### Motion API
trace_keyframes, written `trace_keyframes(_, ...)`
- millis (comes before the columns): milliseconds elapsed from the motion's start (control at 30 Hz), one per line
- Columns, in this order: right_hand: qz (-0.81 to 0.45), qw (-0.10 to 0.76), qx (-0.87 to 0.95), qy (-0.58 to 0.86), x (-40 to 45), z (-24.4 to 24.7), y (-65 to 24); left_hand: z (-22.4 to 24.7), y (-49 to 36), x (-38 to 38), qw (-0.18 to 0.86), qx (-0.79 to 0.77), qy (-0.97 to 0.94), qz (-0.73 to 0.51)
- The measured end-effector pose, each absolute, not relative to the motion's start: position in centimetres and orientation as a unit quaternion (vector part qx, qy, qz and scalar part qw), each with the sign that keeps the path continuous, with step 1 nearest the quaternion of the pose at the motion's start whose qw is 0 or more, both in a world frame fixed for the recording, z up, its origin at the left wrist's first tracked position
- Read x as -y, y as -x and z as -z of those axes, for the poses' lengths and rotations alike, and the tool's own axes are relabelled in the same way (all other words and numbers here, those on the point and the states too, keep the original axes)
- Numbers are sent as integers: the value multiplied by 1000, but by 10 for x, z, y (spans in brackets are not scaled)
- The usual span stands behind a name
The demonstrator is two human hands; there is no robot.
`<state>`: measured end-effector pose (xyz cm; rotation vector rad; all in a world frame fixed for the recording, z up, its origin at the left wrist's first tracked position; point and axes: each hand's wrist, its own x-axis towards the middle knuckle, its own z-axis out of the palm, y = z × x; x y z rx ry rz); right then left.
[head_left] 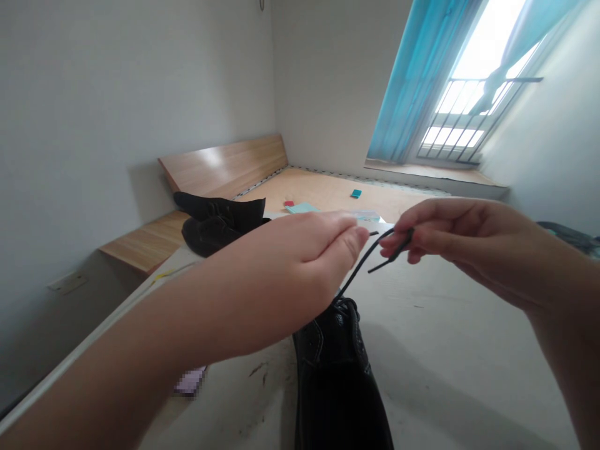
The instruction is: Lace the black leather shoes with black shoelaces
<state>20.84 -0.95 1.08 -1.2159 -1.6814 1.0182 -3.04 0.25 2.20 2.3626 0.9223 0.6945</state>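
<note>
View: head camera, looking forward and down across a white tabletop (435, 350) toward the far corner of a room.

Left hand (309, 262): raised at centre, fingers curled tight, thumb pressed against them in a closed pinch on a black shoelace (366, 264); a short stub of the lace shows just past the fingertips.

Right hand (445, 234): raised at right, thumb and fingertips pressed together on the same lace near its end, the remaining fingers loosely bent; a loose tip sticks out toward the left hand.

Between the hands: the two hands stand close but apart, not touching, with the lace running across the gap.

Shoe: a black leather shoe (335, 387) lies at near centre on the tabletop, toe toward the camera, and the lace rises taut from its eyelets (345, 310) up to the hands.

Beyond: a pair of black shoes (218, 215) sits at far left, one on the other, before a wooden bed platform (328, 190) holding a teal card (302, 208), a red card (289, 204) and a small teal box (356, 194).

Window: a blue curtain (412, 81) hangs at far right beside a barred window (469, 106).
</note>
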Motion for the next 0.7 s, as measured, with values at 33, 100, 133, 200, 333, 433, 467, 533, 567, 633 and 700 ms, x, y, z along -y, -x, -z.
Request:
trace_keyframes(33, -400, 385, 675, 487, 9, -10, -207, -24, 30, 0, 247, -332, -877, -245)
trace_keyframes(100, -393, 347, 689, 500, 10, -7, -205, -27, 30, 2, 238, -324, -888, -222)
trace_keyframes(133, -377, 331, 698, 510, 11, -6, -204, -27, 30, 1, 235, -324, -892, -208)
trace_keyframes(200, -315, 300, 723, 536, 12, -4, -201, -26, 31, -1, 224, -341, -893, -189)
trace_keyframes(333, -223, 292, 764, 531, 15, -2, -192, -23, 32, -3, 212, -383, -882, -175)
trace_keyframes(433, -292, 337, 753, 485, 16, -4, -188, -23, 31, -1, 225, -362, -889, -166)
trace_keyframes(467, -346, 342, 738, 468, 16, -4, -187, -24, 31, -1, 226, -350, -894, -164)
trace_keyframes(533, -451, 345, 701, 431, 17, -5, -188, -24, 30, -1, 226, -330, -900, -170)
trace_keyframes(567, -478, 348, 688, 422, 18, -5, -190, -25, 30, 0, 233, -321, -901, -178)
trace_keyframes(633, -471, 359, 681, 430, 18, -5, -194, -25, 30, 0, 271, -300, -893, -199)
trace_keyframes(700, -428, 361, 685, 466, 18, -4, -199, -27, 30, 2, 318, -283, -878, -218)
